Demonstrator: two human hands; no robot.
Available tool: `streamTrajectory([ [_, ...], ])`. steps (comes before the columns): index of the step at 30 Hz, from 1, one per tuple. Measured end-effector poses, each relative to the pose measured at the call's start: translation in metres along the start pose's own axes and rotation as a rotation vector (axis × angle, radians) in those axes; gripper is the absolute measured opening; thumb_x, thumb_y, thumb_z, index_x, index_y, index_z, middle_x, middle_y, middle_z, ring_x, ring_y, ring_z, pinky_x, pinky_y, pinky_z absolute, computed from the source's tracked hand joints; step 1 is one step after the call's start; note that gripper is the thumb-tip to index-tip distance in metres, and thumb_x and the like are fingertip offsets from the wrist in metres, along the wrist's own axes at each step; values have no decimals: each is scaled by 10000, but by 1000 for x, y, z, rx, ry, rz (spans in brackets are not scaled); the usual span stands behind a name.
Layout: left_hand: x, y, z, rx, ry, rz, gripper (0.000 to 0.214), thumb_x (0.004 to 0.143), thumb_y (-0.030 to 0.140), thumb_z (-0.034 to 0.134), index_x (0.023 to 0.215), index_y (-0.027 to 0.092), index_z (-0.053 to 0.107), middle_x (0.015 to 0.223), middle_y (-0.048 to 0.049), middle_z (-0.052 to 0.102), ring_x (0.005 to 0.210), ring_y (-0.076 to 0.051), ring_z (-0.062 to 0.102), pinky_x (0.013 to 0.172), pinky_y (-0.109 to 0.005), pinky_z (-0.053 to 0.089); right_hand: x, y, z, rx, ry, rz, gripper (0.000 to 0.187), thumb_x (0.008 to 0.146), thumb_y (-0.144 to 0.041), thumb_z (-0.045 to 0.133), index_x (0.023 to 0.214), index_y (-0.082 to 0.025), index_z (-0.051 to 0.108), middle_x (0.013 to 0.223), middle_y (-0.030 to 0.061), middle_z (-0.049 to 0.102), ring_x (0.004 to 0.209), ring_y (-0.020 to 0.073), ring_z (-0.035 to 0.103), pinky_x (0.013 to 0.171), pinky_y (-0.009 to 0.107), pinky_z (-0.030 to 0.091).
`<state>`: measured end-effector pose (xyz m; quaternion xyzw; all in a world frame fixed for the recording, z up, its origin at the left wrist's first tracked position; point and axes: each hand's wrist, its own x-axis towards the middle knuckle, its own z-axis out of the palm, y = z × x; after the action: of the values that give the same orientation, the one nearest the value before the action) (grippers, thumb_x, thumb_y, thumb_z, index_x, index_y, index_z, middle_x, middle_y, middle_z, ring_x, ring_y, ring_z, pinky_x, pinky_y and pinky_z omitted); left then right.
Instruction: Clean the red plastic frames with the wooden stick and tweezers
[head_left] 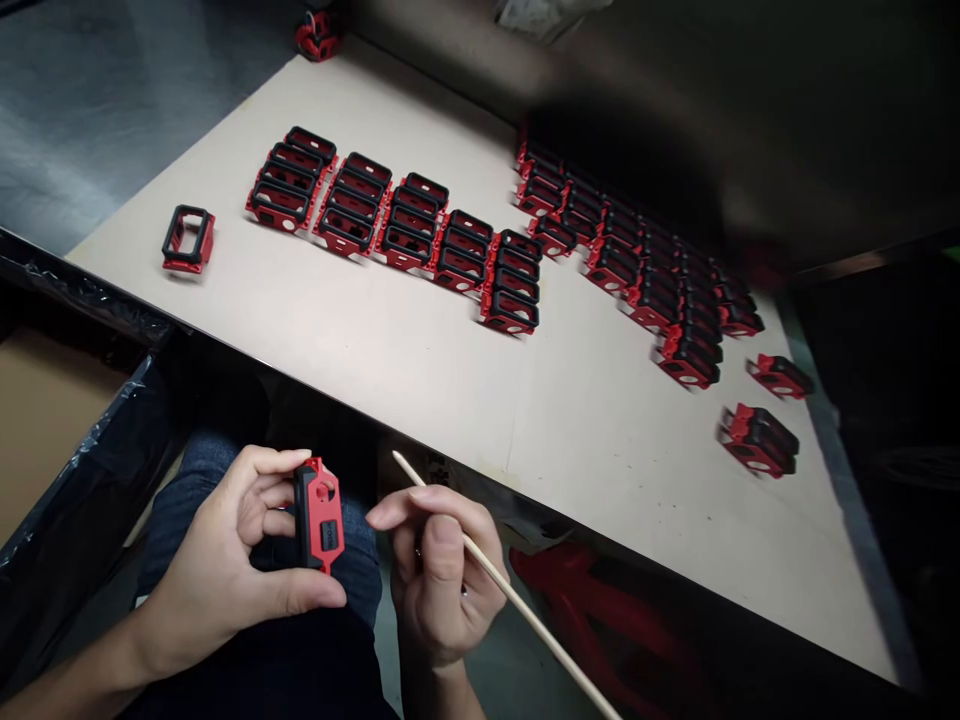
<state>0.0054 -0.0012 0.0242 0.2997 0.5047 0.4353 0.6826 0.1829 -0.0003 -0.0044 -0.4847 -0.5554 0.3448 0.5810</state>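
Observation:
Between the thumb and fingers of my left hand is a red and black plastic frame, its red side with a round hole and a small black button turned up toward me. It is held over my lap, short of the table edge. My right hand is closed around a thin wooden stick, gripped by thumb and fingers. The stick's tip points up and left, apart from the frame. A single similar frame stands by itself at the table's left side.
On the pale table stand several rows of like frames. Another blurred group sits farther right, with a few loose pieces near the right end. Black plastic sheeting covers a box at lower left.

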Motion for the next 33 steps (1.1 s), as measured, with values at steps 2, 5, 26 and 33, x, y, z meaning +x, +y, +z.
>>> streamTrajectory([
  [2,0,-5,-3,32,-8,22,708,623,288,1033,1226,270,663,1226,-70,783,1111,-251,773,914,-283,656,-1,-5,5,90,9,77,223,1103,-255,438,1108,-234,660,711,-24,702,360,50,339,348,179,272],
  [5,-1,-10,-5,72,-5,42,682,680,289,1003,1268,277,658,1268,-79,771,1170,-271,756,978,-324,645,-3,-8,9,58,-63,170,174,1074,-288,526,1008,-225,674,664,-33,658,446,78,487,417,177,370],
  [26,7,-6,-4,321,-160,-3,616,895,403,806,1453,310,563,1355,-86,691,1315,-297,643,1059,-379,593,-4,-4,15,329,-254,600,356,996,-491,650,793,-200,618,620,-48,533,537,80,415,525,197,364],
  [33,8,-15,-7,346,-166,33,531,980,450,705,1460,330,511,1372,-60,658,1278,-248,633,1084,-351,541,-10,4,20,512,-269,746,407,979,-551,664,792,-207,550,585,-88,417,494,62,279,471,191,267],
])
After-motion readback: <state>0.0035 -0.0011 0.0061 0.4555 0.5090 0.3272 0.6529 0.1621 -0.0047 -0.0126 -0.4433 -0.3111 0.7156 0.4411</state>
